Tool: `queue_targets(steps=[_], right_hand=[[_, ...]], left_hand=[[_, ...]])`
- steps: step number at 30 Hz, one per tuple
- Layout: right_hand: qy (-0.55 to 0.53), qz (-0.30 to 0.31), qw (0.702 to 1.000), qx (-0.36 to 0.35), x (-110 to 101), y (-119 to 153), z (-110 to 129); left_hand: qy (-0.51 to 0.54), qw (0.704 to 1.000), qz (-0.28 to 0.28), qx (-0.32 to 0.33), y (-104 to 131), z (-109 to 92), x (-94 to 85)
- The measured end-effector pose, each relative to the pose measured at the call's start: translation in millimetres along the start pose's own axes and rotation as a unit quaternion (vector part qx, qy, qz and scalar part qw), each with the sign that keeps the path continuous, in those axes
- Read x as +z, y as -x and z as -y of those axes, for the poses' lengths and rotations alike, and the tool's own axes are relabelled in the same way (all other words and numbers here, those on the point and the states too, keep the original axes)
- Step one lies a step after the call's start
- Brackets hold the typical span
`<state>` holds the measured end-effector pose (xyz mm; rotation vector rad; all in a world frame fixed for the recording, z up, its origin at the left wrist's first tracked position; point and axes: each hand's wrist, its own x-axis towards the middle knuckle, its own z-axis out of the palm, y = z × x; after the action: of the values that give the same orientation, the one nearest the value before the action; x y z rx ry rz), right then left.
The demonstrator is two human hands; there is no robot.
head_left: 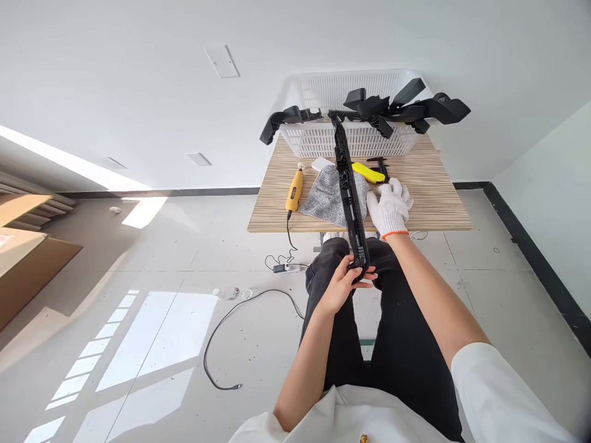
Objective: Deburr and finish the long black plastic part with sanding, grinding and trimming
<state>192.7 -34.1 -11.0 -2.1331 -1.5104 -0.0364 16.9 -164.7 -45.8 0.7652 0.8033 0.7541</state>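
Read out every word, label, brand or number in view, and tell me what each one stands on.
No text can be read with certainty.
Yellow corded tool: dark label on its body, too small to read.
Cardboard box: pale patch, perhaps a label, at the picture's left edge, too blurred to read.
Long black part in the left hand: no legible marking.

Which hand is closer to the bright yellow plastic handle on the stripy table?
Right. The white-gloved right hand is by the near end of the bright yellow plastic handle; the bare left hand is farther back, over black trousers, holding the long black plastic part.
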Motion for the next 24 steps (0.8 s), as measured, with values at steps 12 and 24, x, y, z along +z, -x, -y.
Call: queue_targets(steps=[12, 24], right_hand=[[0.057, 0.004, 0.993, -0.108, 24, -57, -1], [0.046, -0.035, 0.997, -0.057, 9, -43, 0]], left_hand=[[-0.064, 0.997, -0.02, 0.042, -3, 0, 4.7], [-0.075, 0.991, -0.098, 0.04, -24, -5, 15.9]])
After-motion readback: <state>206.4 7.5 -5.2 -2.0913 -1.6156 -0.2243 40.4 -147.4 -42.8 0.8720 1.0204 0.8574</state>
